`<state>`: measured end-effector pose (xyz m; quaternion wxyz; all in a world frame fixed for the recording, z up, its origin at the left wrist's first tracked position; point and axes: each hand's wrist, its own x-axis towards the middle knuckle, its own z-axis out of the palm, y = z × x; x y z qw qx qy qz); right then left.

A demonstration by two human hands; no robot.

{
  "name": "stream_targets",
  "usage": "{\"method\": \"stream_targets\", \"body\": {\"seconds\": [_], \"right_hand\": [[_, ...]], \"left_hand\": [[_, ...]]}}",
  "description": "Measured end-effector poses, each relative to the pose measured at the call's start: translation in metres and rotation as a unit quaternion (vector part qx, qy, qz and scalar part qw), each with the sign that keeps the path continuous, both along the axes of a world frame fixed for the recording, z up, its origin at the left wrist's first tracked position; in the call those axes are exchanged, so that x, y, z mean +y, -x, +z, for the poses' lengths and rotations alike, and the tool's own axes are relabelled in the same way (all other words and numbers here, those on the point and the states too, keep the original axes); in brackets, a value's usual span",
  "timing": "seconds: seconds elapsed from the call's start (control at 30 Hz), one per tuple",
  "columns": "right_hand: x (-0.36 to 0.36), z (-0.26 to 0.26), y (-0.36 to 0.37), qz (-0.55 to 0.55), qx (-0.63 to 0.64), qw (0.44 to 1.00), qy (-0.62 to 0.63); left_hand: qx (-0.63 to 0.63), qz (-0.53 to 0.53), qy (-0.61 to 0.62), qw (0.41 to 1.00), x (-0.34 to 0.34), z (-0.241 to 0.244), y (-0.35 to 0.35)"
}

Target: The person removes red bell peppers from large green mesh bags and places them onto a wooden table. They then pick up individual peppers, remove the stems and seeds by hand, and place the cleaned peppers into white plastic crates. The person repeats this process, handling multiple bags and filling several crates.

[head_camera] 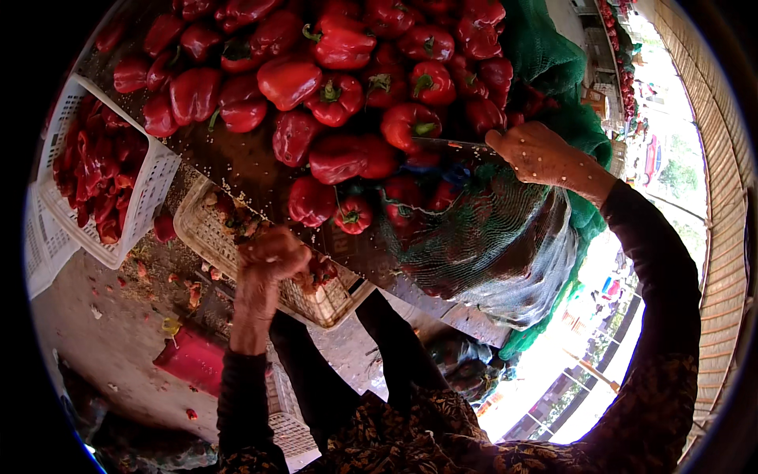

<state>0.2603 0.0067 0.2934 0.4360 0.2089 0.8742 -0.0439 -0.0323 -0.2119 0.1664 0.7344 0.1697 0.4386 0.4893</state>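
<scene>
Many red bell peppers (340,98) lie piled on a dark board (237,160) dotted with seeds. My right hand (533,151) is closed around what looks like a knife (456,144); its thin blade points left over the peppers, and the handle is hidden in the fist. Below that hand a green mesh sack (485,237) with more peppers lies at the board's edge. My left hand (272,255), blurred and with curled fingers, is above a dirty white plastic basket (204,237) of pepper scraps (320,272). Whether it holds anything cannot be told.
At the left stands a white perforated crate (160,172) full of cut red peppers (100,166). A red object (192,358) and scattered scraps lie on the floor. Another basket (290,432) is beside my legs. Green netting (551,59) hangs along the board's right side.
</scene>
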Motion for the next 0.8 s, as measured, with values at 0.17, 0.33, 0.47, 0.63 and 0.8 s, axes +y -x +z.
{"method": "stream_targets", "body": {"seconds": [0.17, 0.33, 0.47, 0.63, 0.8], "right_hand": [[0.006, 0.021, 0.001, -0.055, 0.026, 0.997, -0.039], [-0.009, 0.051, 0.033, -0.104, 0.05, 0.992, -0.043], [-0.024, 0.07, 0.013, -0.109, 0.089, 0.989, -0.054], [-0.037, 0.069, -0.025, -0.169, 0.096, 0.981, -0.014], [-0.019, 0.079, -0.007, -0.07, 0.044, 0.996, -0.031]], "left_hand": [[0.336, 0.12, -0.155, 0.921, 0.021, -0.027, -0.042], [0.019, -0.061, -0.114, 0.991, 0.104, -0.038, -0.198], [0.336, -0.25, -0.194, 0.887, 0.106, -0.026, -0.206], [0.181, -0.076, -0.071, 0.978, -0.024, 0.029, -0.189], [0.191, 0.029, -0.22, 0.956, 0.005, 0.081, -0.182]]}}
